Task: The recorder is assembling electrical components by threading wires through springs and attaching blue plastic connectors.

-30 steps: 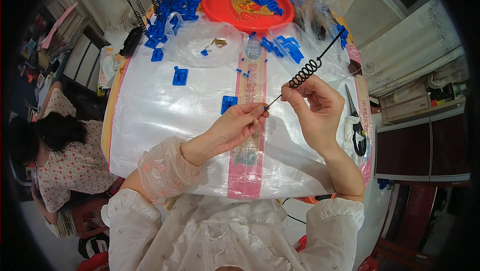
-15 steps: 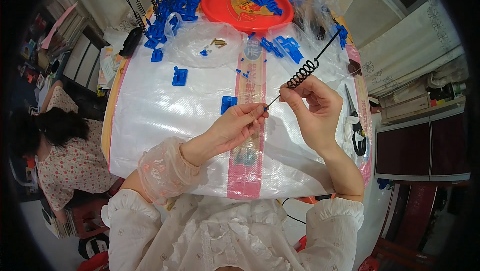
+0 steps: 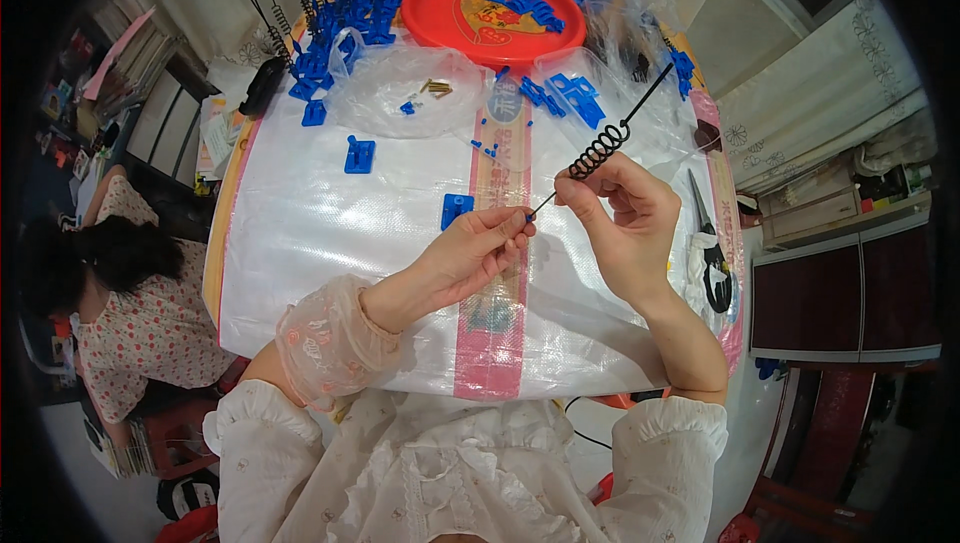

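Between thumb and fingers, my right hand (image 3: 627, 223) pinches a black coil spring (image 3: 600, 150) with long straight wire ends. One end points up to the far right, the other down to my left. My left hand (image 3: 470, 258) pinches a tiny blue piece at that lower end, mostly hidden by the fingertips. Just beyond my left hand lies a blue square base (image 3: 457, 210). Another blue base (image 3: 359, 155) with a small upright stub sits farther left. A few tiny blue bits (image 3: 484, 148) are scattered past my fingers.
At the back left stand several blue bases with springs (image 3: 370, 3). Beside them is a red tray (image 3: 430, 40) with blue parts. A plastic bag (image 3: 370, 93) bears brass pins (image 3: 437, 88). Black scissors (image 3: 716, 278) lie right. A person (image 3: 150, 313) sits at left.
The spring and my right hand have shifted slightly left and down. My left hand stays almost in place, still pinching the lower end.
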The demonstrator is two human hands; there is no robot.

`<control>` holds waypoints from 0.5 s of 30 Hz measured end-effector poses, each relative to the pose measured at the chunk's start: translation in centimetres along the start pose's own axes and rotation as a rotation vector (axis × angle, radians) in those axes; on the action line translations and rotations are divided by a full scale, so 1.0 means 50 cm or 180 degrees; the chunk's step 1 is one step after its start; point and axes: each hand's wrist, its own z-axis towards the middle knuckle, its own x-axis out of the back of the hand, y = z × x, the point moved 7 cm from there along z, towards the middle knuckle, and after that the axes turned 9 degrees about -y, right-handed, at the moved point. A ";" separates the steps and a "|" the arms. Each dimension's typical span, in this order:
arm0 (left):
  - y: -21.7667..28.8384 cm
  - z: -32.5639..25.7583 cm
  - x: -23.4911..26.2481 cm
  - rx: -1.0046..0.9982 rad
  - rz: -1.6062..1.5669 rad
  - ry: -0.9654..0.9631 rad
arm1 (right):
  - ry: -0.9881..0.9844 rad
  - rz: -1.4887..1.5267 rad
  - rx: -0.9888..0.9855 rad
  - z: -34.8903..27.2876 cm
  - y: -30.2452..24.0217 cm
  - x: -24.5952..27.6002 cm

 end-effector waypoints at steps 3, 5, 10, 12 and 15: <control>0.001 0.000 0.001 0.0019 0.0014 0.0020 | 0.0015 0.0049 -0.0015 0.001 -0.002 -0.001; 0.001 0.001 0.001 0.0017 -0.0001 -0.0004 | 0.0019 0.0002 -0.0001 0.001 -0.002 0.000; 0.002 -0.001 -0.001 0.0029 -0.0062 0.0010 | -0.0015 0.0025 -0.0023 0.002 -0.001 -0.002; 0.004 -0.002 -0.004 0.0031 -0.0089 0.0024 | -0.0040 0.0031 -0.0045 0.005 0.000 -0.003; 0.002 0.000 -0.002 0.0040 -0.0068 0.0042 | -0.0006 0.0028 0.0004 0.004 -0.001 -0.002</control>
